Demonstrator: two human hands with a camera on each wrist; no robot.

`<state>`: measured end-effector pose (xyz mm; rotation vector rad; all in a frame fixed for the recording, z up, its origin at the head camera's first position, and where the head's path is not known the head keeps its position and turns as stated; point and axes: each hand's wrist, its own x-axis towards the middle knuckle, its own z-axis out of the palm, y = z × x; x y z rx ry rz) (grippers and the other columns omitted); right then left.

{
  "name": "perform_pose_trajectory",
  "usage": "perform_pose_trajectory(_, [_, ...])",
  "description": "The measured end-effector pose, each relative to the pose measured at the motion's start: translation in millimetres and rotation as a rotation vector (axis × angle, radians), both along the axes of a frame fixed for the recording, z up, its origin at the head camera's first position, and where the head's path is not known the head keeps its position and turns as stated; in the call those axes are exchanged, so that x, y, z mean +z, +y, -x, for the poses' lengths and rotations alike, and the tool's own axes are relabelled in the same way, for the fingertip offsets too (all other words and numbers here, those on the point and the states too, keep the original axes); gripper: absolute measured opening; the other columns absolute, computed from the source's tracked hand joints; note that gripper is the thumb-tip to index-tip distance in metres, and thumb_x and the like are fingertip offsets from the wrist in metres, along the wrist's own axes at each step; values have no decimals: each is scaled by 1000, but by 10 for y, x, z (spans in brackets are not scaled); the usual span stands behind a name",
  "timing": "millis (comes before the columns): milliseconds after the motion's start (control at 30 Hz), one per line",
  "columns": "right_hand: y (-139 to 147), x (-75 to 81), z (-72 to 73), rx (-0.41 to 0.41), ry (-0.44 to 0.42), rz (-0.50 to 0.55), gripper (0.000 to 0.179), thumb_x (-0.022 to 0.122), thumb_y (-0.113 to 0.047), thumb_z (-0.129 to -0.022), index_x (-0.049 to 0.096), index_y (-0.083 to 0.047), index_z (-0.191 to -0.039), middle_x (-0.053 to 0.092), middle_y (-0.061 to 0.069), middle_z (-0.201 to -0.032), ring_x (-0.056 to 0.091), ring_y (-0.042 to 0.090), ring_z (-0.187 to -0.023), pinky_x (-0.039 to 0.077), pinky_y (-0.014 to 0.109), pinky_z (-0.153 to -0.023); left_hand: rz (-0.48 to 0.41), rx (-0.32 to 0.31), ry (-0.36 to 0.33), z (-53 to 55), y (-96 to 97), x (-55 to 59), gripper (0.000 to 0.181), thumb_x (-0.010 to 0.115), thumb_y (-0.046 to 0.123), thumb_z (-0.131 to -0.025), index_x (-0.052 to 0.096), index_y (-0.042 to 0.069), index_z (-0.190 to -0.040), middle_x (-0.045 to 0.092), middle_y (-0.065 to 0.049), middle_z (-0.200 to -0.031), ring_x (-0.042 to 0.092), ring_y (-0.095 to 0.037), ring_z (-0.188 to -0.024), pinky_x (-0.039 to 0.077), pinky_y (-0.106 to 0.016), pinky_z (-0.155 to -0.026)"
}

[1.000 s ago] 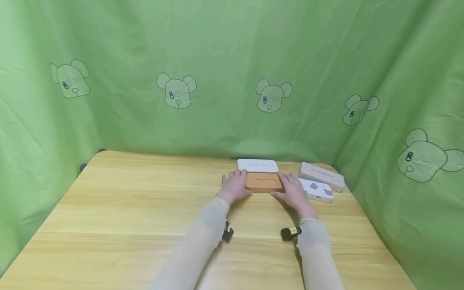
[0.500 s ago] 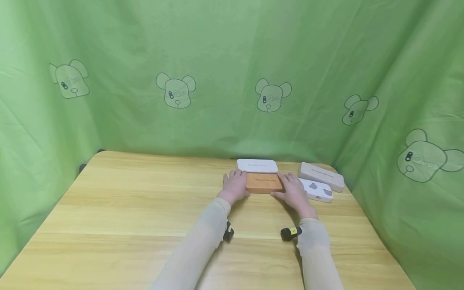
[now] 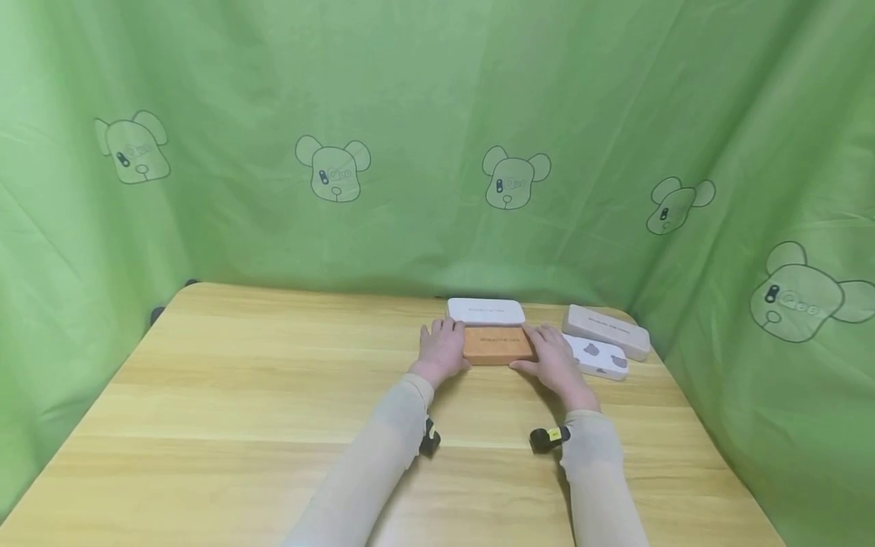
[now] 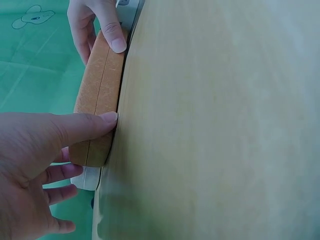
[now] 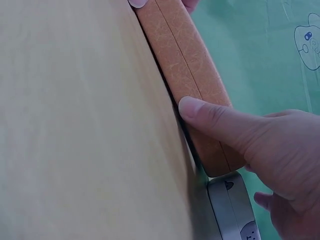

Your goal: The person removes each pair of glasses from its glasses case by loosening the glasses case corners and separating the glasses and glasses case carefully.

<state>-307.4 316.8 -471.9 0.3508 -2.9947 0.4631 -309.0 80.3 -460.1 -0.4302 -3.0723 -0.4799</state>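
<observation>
An orange-brown glasses case (image 3: pixel 497 346) with dark lettering lies on the table, a seam running along its front side. My left hand (image 3: pixel 440 351) grips its left end, the thumb pressed on the front side. At the right end, my right hand (image 3: pixel 555 366) holds it likewise, thumb in front and fingers toward the far side. Right behind it lies a white glasses case (image 3: pixel 485 311). A white case with grey bear-head prints (image 3: pixel 601 358) sits just past my right hand, its left part hidden; its end shows close to the orange-brown case in the right wrist view.
A beige glasses case (image 3: pixel 607 333) lies slanted near the far right corner, behind the bear-print case. The wooden table (image 3: pixel 239 395) meets a green curtain (image 3: pixel 424 243) along its far edge, and the curtain also hangs on both sides.
</observation>
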Motion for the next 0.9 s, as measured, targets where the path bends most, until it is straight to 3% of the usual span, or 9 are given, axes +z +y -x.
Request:
perform_pose_trajectory(267, [16, 35, -24, 10, 7, 28, 88, 76, -39, -81, 34, -4, -150, 36, 30, -149, 24, 48, -142, 17, 65, -117, 0, -22, 23, -27, -27, 44, 85, 79, 46, -76, 43, 10, -144, 45, -10, -147, 36, -31, -141, 26, -60, -118])
perform_pose_trajectory(533, [40, 118, -84, 45, 116, 16, 86, 80, -37, -77, 41, 1, -144, 48, 29, -137, 41, 47, -129, 27, 62, -113, 6, -57, 79, -31, -37, 129, 82, 79, 47, -76, 45, 12, -142, 45, -6, -148, 29, -31, -145, 22, -61, -119])
perform_pose_trajectory(900, [139, 252, -244, 61, 172, -54, 85, 79, -39, -78, 43, 4, -142, 49, 31, -136, 39, 49, -131, 27, 64, -112, -1, -92, 119, -119, 24, 190, 81, 78, 50, -75, 48, 13, -141, 44, -2, -149, 25, -29, -148, 18, -62, -120])
